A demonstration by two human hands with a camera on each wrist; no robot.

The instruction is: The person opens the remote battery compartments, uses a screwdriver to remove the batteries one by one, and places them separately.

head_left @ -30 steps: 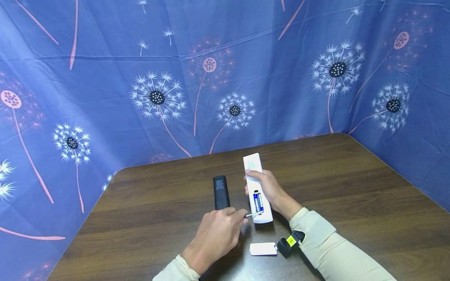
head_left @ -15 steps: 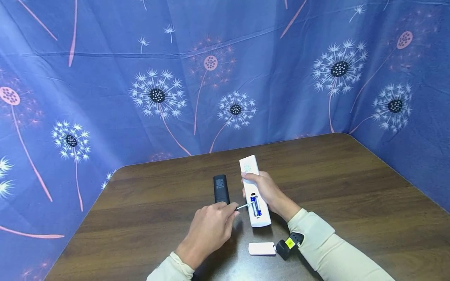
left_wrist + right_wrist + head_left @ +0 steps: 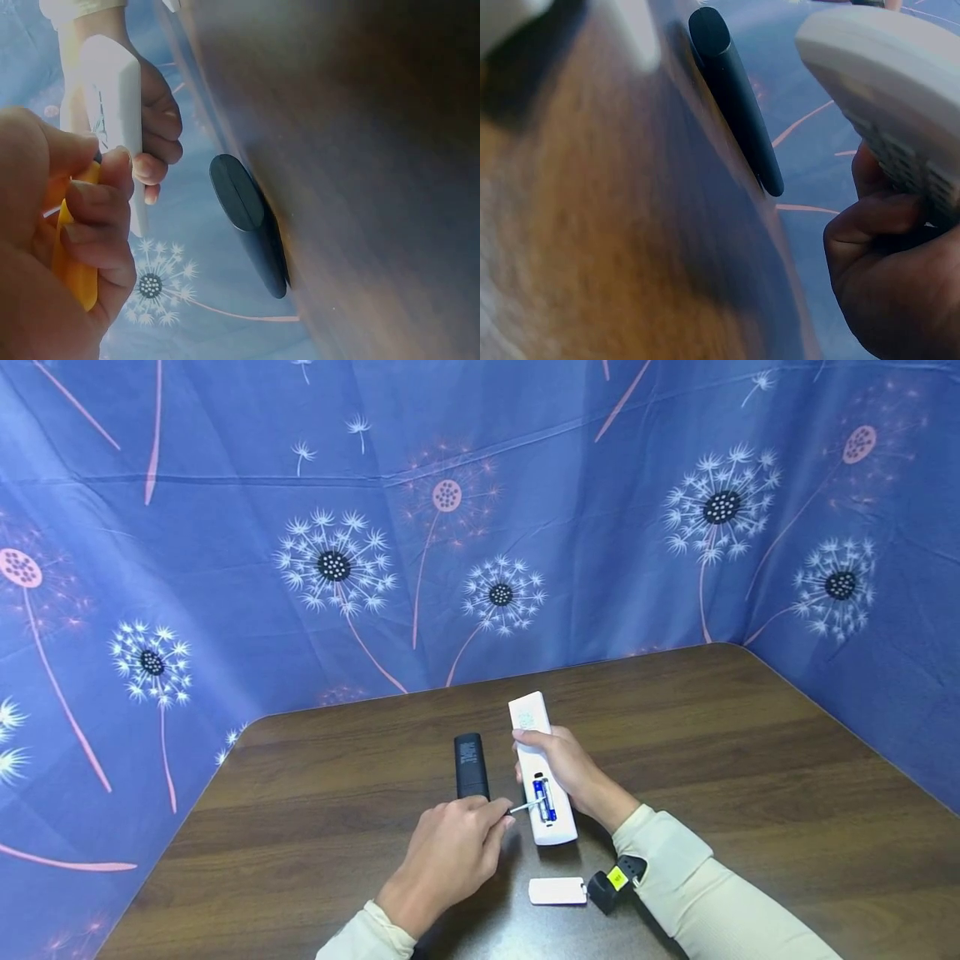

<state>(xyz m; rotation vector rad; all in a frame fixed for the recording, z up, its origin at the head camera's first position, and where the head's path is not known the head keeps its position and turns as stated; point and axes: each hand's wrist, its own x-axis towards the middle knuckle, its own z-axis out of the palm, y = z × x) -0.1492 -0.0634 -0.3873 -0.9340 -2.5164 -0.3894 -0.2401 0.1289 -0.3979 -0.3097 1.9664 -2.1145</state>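
I see the left hand (image 3: 448,853) gripping a yellow-handled tool (image 3: 77,281), with the black remote (image 3: 470,766) just beyond it on the wooden table (image 3: 315,810); the tool's tip is at the batteries (image 3: 551,810) in the white remote (image 3: 535,760), the white cover (image 3: 557,892) lies on the table near that remote, and the right hand (image 3: 573,767) grips the white remote

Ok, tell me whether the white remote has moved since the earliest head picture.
Yes: in the head view, the white remote has shifted slightly left, closer to the black remote.
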